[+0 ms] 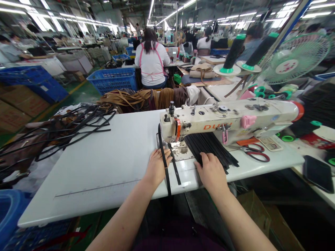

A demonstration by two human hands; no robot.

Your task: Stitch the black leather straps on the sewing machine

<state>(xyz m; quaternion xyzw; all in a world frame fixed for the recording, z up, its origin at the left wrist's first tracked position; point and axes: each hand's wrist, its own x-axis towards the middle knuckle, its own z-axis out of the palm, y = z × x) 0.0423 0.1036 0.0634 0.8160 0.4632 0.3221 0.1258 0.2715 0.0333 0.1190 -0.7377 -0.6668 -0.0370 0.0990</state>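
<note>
My left hand (pixel 156 166) rests on the white table (pixel 104 164) in front of the sewing machine (pixel 225 120), its fingers closed on a long black strap (pixel 164 160) that runs from the needle area down over the table's front edge. A second short black strap (pixel 175 167) lies just to the right of it. My right hand (pixel 211 171) lies on the near end of a stack of black straps (pixel 211 146) under the machine arm, fingers curled over them.
Red-handled scissors (pixel 255 152) lie right of the machine, a dark phone (pixel 318 172) farther right. Loose black straps (pixel 70 125) pile at the table's left, brown straps (pixel 138 97) behind. Thread cones (pixel 232 52), a fan (pixel 295 57), blue crates (pixel 113 78) and seated workers (pixel 151 59) stand beyond.
</note>
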